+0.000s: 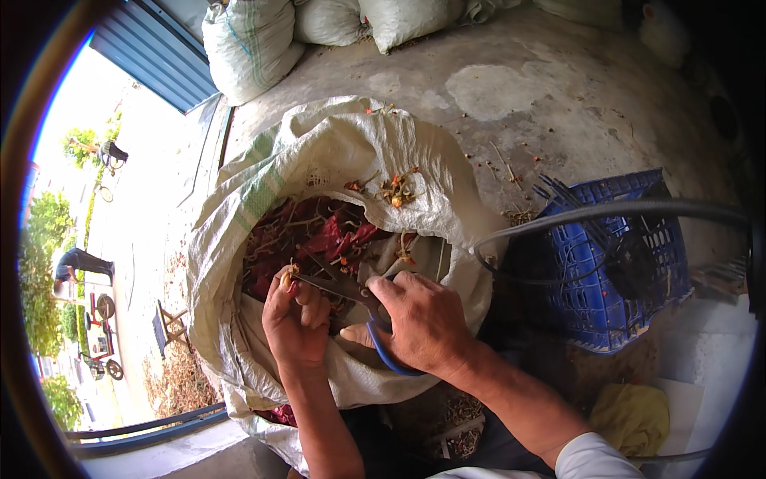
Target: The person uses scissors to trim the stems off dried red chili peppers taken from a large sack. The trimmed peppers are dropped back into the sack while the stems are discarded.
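Note:
Between the thumb and forefinger of my left hand [297, 326] is a small dried red pepper [291, 286] with a pale stem end. My right hand [425, 317] grips scissors [341, 287] with blue handles. Their blades are spread, and one tip reaches close to the pepper. Both hands are over the mouth of a white woven sack [335, 141], whose edge is rolled outward. Dark red dried peppers [317, 230] with long stems lie inside it. Several cut stem ends [396, 190] rest on the sack's folded rim.
To the right stands a blue plastic crate [610, 311], with a black cable [628, 209] arching above it. Full white sacks [254, 51] line the far wall. A yellow cloth [631, 416] lies at lower right. Outside the doorway are a person [87, 263], a tricycle [102, 338] and a folding stool [170, 326].

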`<state>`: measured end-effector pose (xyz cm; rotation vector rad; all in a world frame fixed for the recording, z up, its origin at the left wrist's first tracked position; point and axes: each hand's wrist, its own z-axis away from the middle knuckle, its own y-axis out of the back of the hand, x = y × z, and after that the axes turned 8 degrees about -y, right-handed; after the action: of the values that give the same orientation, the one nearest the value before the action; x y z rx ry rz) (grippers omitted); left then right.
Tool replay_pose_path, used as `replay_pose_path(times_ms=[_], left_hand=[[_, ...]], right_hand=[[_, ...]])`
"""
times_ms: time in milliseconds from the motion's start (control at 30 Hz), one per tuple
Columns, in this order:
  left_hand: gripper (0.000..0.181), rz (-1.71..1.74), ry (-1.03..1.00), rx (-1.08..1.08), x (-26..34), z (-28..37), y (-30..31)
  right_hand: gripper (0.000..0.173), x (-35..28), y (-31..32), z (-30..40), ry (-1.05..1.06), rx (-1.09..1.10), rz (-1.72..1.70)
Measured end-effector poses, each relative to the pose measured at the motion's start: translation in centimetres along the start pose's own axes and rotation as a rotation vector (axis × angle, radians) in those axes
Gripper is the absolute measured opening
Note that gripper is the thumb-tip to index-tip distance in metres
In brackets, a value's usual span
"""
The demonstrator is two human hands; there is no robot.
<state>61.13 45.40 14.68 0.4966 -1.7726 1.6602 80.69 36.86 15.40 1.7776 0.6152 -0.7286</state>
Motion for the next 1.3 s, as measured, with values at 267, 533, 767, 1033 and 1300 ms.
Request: replay_pose_path(times_ms=[267, 533, 767, 1033, 1300], left_hand=[[0.018, -0.147, 0.022, 0.016, -0.1, 0.4, -1.1], [0.011, -0.222, -0.075, -0.028, 0.4, 0.2, -1.5], [0.011, -0.167, -0.106, 0.031, 0.4, 0.2, 0.8], [0.018, -0.119, -0.097, 0.011, 1.1, -0.8, -0.4], [0.041, -1.989, -0.526, -0.226, -1.3, -5.1, -1.8]], right_hand=[[0.049, -0.4, -0.4, 0.2, 0.009, -0.039, 0.133], [0.047, -0.7, -0.8, 0.1, -0.146, -0.277, -0.431], [0.037, 0.3, 1.6, -3.1, -0.383, -0.176, -1.360], [0.040, 0.0, -0.4, -2.0, -0.427, -0.209, -1.612], [0.042, 0.4, -0.7, -2.2, -0.407, -0.192, -1.359]])
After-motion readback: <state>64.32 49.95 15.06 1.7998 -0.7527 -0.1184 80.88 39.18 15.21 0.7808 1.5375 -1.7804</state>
